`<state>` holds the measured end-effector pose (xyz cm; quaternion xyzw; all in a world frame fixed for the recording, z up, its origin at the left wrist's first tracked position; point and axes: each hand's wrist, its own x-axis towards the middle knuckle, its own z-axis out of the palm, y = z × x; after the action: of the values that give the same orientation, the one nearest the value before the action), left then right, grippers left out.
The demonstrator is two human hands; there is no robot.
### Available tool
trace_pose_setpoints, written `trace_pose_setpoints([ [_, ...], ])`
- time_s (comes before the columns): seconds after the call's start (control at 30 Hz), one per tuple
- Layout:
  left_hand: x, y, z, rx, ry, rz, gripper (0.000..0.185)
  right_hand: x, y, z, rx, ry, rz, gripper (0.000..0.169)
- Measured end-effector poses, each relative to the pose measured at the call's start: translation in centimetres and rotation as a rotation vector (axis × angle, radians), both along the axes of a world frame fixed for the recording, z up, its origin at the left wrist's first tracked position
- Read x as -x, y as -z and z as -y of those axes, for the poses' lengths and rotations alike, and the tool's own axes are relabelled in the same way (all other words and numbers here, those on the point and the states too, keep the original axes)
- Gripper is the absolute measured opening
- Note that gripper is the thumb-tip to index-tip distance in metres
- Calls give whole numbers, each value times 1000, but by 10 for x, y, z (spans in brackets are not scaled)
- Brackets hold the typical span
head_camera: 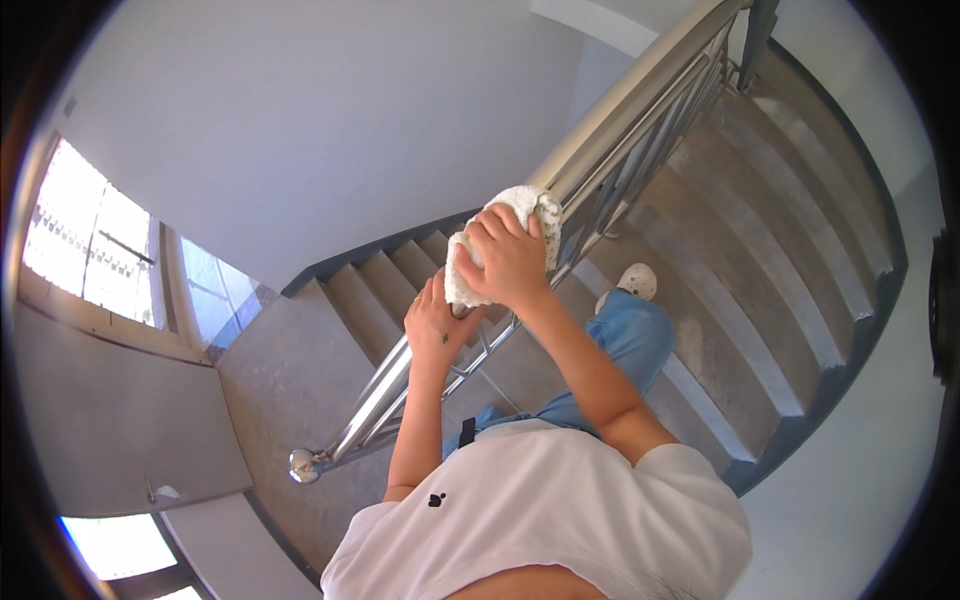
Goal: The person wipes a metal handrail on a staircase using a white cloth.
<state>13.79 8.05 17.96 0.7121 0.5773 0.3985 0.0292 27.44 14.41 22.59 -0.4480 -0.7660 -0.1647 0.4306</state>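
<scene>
A white terry cloth (517, 202) is draped over the metal stair handrail (615, 112). My right hand (506, 255) lies on the cloth and presses it round the rail, fingers bent over it. Just below, my left hand (439, 319) is wrapped over the rail beside the lower edge of the cloth; its fingertips are partly hidden behind the rail and cloth. Under my hands the polished rail runs on down to a round metal end ball (305, 466).
Concrete steps (720, 300) curve upward on the right, where my foot in a white shoe (637, 281) stands. Another flight (364, 300) lies beyond the rail. Metal balusters (480, 345) run below it. A landing (277, 405) and a window (97, 232) are on the left.
</scene>
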Motion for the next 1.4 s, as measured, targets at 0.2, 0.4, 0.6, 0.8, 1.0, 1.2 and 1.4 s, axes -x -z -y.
trace_pose_setpoints([
  [0.2,0,-6,3,12,-26,-33,67,-45,-40,-36,-10,42,41,21],
  [0.4,-1,-5,5,-14,-52,-44,66,-78,-69,-70,-30,132,1,26],
  [0.6,-6,-15,2,113,-50,-17,62,-70,-60,-71,-98,215,-53,24],
  [0.8,-26,-30,-25,53,17,-36,67,-60,-51,-65,-118,281,-84,19],
  [1.0,-49,-38,-39,79,-13,-3,69,-54,-37,-53,-147,261,-128,23],
  [1.2,-49,-36,-36,39,-12,-9,65,-46,-26,-32,-40,278,-114,36],
  [1.4,-48,-34,-37,9,-12,2,63,-42,-14,-26,15,310,-123,49],
])
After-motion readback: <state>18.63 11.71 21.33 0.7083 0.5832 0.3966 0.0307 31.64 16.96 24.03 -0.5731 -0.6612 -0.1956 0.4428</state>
